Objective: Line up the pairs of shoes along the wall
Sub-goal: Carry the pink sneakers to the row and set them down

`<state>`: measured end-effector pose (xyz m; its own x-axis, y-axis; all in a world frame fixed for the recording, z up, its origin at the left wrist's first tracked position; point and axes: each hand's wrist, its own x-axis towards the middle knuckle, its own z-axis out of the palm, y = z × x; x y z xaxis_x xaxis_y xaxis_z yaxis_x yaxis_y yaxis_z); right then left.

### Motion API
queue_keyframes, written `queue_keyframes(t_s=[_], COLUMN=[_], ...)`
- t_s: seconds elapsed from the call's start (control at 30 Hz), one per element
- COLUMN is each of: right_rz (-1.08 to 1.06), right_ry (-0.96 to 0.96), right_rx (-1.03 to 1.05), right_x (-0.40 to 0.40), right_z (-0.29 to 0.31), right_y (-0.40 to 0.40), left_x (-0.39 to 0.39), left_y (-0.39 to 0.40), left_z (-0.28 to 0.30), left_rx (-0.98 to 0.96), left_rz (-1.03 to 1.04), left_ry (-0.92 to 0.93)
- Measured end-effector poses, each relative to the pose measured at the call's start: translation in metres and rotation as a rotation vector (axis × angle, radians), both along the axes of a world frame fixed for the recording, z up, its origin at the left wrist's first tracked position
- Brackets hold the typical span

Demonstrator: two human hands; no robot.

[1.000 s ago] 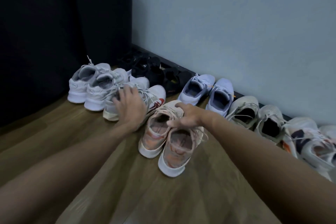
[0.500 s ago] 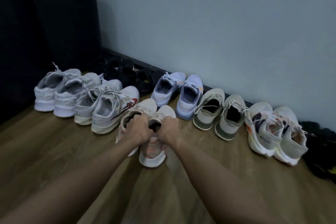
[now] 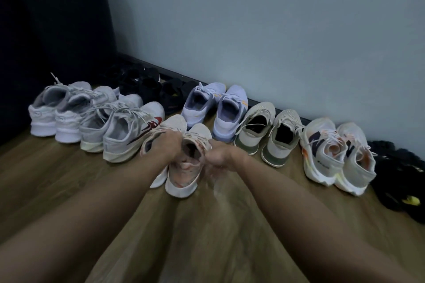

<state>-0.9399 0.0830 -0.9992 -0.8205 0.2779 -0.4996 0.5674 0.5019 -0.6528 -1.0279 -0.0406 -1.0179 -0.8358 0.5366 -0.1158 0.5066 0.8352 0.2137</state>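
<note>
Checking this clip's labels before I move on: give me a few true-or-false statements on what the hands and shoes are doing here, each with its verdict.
1. Both hands are on the pinkish pair of shoes. True: the left hand and right hand each grip one.
2. The lavender pair stands with its toes toward the wall. True.
3. The shoe with the red swoosh lies to the right of the lavender pair. False: it lies to their left.
4. The floor is tiled white. False: it is wood-look brown.
5. The pinkish pair sits farther from the wall than the lavender pair. True.
</note>
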Motion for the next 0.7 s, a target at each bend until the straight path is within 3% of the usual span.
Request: queue_keyframes(t_s=[0.1, 0.2, 0.3, 0.43, 0.57, 0.7], right_rz=[-0.115, -0.117, -0.206, -0.174, -0.122, -0.141], right_ry=[0.073, 0.123, 0.082, -0.005, 0.078, 0.144], right_rx=[0.037, 0.423, 0.524, 0.609, 0.539, 0.403], right_x=[0.013, 0.022, 0.035, 0.052, 0.053, 0.049], right_z=[0.008, 0.009, -0.001, -0.029, -0.051, -0.048], right_y=[0.033, 0.078, 0.128, 0.185, 0.209, 0.212], left_x=[0.005, 0.015, 0.024, 0.019, 0.016, 0.008], left_y=[0.03, 0.076, 0.129, 0.187, 0.214, 0.22], left_z=[0.029, 0.049, 0.049, 0.012, -0.029, -0.025], left_rx=[-0.106, 0.014, 0.07, 0.063, 0.017, -0.064], left_rz=[0.004, -0.077, -0.22, -0.3, -0.244, -0.289], left_ry=[0.227, 0.38, 0.26, 0.077, -0.035, -0.053])
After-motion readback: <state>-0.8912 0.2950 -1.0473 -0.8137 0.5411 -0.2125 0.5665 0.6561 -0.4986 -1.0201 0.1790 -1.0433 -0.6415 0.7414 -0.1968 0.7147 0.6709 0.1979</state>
